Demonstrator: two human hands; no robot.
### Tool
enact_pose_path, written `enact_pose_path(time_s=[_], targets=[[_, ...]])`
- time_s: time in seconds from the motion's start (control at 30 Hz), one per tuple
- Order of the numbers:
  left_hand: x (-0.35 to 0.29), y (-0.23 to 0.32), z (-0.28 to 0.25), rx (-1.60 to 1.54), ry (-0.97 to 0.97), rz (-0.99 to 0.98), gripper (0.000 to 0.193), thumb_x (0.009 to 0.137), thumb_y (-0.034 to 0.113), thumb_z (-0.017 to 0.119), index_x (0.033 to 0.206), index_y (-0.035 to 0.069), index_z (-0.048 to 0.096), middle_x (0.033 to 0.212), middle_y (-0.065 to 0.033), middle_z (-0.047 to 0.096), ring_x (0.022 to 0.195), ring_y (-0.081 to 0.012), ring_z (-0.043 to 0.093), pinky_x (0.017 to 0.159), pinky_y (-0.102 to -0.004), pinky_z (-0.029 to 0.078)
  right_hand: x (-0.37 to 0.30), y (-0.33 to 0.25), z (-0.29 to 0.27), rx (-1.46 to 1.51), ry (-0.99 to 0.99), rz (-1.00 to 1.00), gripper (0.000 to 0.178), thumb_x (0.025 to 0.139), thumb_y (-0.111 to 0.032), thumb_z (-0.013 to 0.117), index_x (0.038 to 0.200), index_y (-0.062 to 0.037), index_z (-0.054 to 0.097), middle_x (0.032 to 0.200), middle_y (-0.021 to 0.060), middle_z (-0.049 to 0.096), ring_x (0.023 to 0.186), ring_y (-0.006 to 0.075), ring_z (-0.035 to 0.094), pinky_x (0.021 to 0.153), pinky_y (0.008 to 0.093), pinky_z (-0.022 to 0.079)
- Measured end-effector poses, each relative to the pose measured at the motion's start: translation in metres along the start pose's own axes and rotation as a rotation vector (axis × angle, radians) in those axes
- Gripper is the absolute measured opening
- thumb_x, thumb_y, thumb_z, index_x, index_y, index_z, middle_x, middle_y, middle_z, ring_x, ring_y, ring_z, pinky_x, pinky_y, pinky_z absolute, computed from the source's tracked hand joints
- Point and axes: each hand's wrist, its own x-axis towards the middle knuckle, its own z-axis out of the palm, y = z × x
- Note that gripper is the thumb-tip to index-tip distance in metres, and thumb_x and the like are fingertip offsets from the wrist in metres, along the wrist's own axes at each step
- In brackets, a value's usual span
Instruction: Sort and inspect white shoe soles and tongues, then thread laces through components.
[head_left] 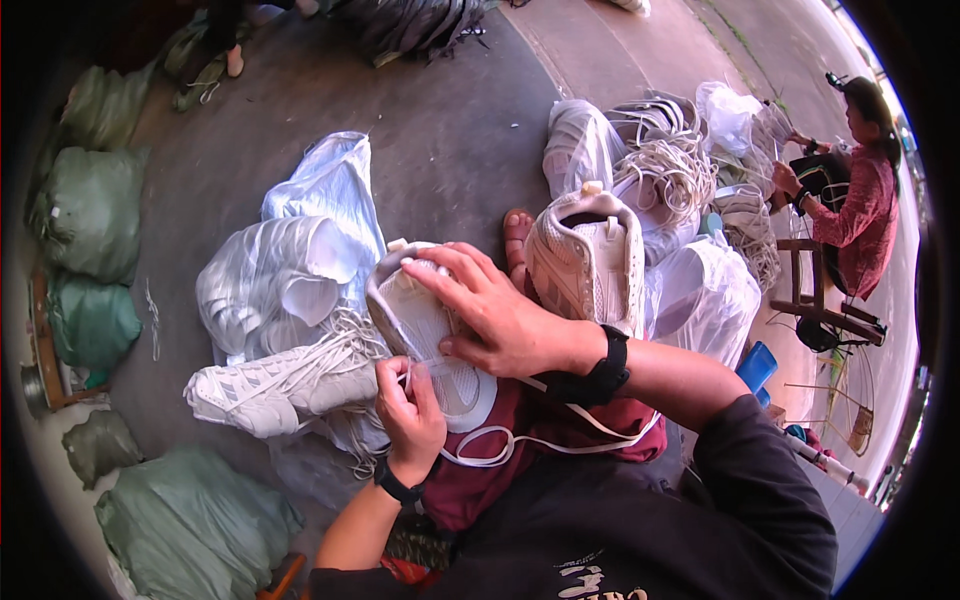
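A pale beige shoe (470, 395) lies on my lap, its toe toward me. My right hand (500, 315) reaches across it, fingertips on the collar rim and thumb lower down over the lace area; it grips the shoe. At the shoe's left edge, my left hand (410, 415) pinches a white shoelace (490, 452), which loops loosely over the dark red cloth on my lap. A second beige shoe (588, 255) rests upright beyond my right wrist. Part of the held shoe is hidden under my right hand.
Left of my lap, laced shoes (265, 390) lie beside clear plastic bags (285, 270) of pale pieces. More shoes and a bundle of laces (672, 170) are piled ahead to the right. Green sacks (195, 520) line the left. A person (860, 200) sits at the far right.
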Motion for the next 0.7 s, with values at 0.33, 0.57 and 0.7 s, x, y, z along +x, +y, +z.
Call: enact_pose_path(time_s=[0.33,0.57,0.7], targets=[[-0.02,-0.024,0.01,0.034,0.072,0.04,0.014,0.094,0.013,0.05,0.092,0.0,0.044,0.079,-0.0142,0.049,0.07,-0.0247,0.048,0.064,-0.0369,0.04,0.0,-0.002,0.002,0.064,0.01,0.026,0.083,0.064,-0.003,0.066,0.141,-0.0087,0.036,0.139,0.018,0.034,0.131,0.04,0.03,0.105,0.0498,0.03],[-0.06,-0.026,0.015,-0.069,0.034,0.021,0.019,0.095,0.02,0.046,0.093,0.001,0.041,0.087,-0.0084,0.042,0.081,-0.0184,0.042,0.076,-0.0334,0.038,-0.035,-0.016,0.014,0.119,0.02,0.054,0.081,0.067,-0.004,0.063,0.143,-0.0109,0.036,0.143,0.0164,0.03,0.135,0.0394,0.025,0.108,0.051,0.024],[-0.093,-0.011,0.012,-0.031,0.038,0.02,0.019,0.096,0.019,0.046,0.093,0.001,0.041,0.086,-0.0087,0.043,0.081,-0.0186,0.042,0.076,-0.0336,0.038,-0.065,-0.036,0.016,0.135,0.039,0.045,0.081,0.068,-0.002,0.062,0.144,-0.0101,0.035,0.145,0.016,0.027,0.136,0.0398,0.023,0.11,0.0506,0.022]])
